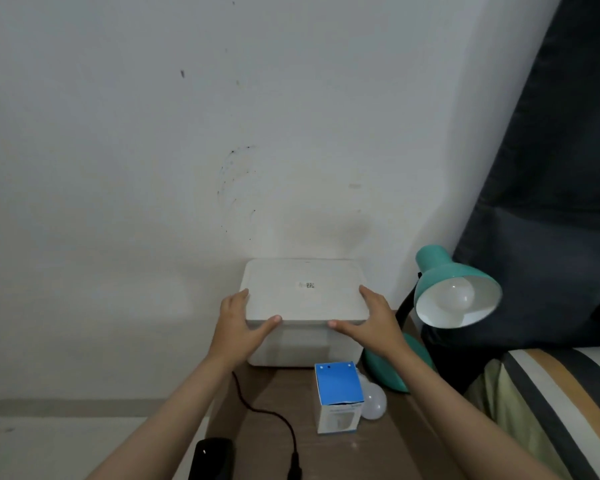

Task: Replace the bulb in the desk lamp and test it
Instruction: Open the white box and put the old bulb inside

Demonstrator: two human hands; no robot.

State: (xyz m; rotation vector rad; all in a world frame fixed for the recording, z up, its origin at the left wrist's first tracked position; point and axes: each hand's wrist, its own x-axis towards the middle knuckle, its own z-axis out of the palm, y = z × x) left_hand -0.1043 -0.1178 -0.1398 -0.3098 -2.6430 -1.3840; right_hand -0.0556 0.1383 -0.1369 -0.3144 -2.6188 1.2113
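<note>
A teal desk lamp point(440, 271) stands at the right of the small wooden table point(274, 393), its shade facing me with a white bulb point(456, 294) fitted inside, unlit. Its teal base point(395, 372) sits behind my right forearm. A loose white bulb point(373, 405) lies on the table beside a blue and white bulb carton point(338, 396). A white lidded box point(305, 306) stands against the wall. My left hand point(239, 322) grips the lid's left front corner and my right hand point(371, 318) grips its right front corner.
A black cable point(267, 412) runs across the table to a plug near the front edge. A black object point(212, 459) lies at the front left. A dark curtain point(548, 168) and a striped bed point(551, 403) close in the right side. White wall behind.
</note>
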